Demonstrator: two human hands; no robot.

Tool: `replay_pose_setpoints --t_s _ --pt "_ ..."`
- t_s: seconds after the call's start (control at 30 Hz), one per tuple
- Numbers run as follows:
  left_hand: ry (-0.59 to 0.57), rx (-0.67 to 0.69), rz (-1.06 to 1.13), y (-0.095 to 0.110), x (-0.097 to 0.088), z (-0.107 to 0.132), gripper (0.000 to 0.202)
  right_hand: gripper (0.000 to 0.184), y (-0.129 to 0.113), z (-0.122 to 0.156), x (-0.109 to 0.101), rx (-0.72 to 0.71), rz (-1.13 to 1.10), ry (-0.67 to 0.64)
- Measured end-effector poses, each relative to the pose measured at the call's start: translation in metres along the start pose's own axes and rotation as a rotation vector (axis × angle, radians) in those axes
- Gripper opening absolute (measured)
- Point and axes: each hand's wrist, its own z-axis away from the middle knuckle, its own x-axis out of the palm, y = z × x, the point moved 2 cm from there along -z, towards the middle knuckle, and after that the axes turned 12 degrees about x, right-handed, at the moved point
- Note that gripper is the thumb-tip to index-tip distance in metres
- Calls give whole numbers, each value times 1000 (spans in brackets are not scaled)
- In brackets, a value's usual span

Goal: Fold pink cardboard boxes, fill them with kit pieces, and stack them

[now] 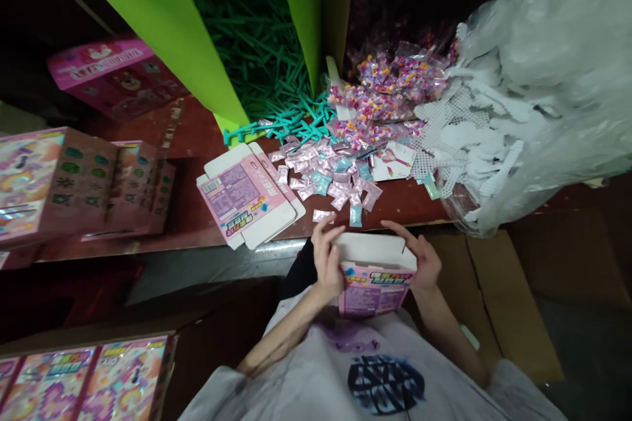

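Observation:
Close to my body I hold a pink and purple printed carton (pixel 378 293) with its white inner flap showing at the top. My left hand (pixel 327 255) grips its left side, and my right hand (pixel 422 256) grips the right side near the flap. Just beyond, on the dark red table (pixel 407 207), lies a heap of small pink and blue sachets (pixel 336 174). Flattened cartons (pixel 244 194) of the same print are stacked to the left of the sachets. What is inside the held carton cannot be made out.
Green stick-like tools (pixel 306 120) spill from a lime-green bin (pixel 210 72). Bags of colourful beads (pixel 375 102) and white mesh plastic pieces (pixel 474 125) in a clear sack lie at the right. Finished-looking boxes (pixel 83 184) stand left; more boxes (pixel 123 378) fill a case below.

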Motion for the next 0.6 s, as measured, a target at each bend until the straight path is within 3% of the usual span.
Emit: replay_pose_setpoints --t_s 0.07,0.13,0.23,0.3,0.37,0.47,0.53,0.6 --pt "6 -162 199 -5 -6 -9 29 50 -3 0 8 -99 68 19" --pt "-90 -301 377 -15 -11 -16 27 51 3 -11 16 -159 129 17" --pt "-180 -506 480 -33 -16 -13 44 57 22 -31 22 -53 153 -4" --pt "-157 -581 490 -43 -18 -4 44 43 34 -37 21 6 154 11" --pt "-126 -566 521 -47 -21 7 26 22 40 -36 18 -39 126 -25" --pt "-173 -412 526 -41 -22 19 25 33 43 -27 15 -215 139 -125" --pt "-177 -330 465 -36 -20 22 27 29 44 -24 13 -285 210 -67" --pt "-101 -326 386 -33 -18 21 24 18 47 -24 12 -304 255 71"
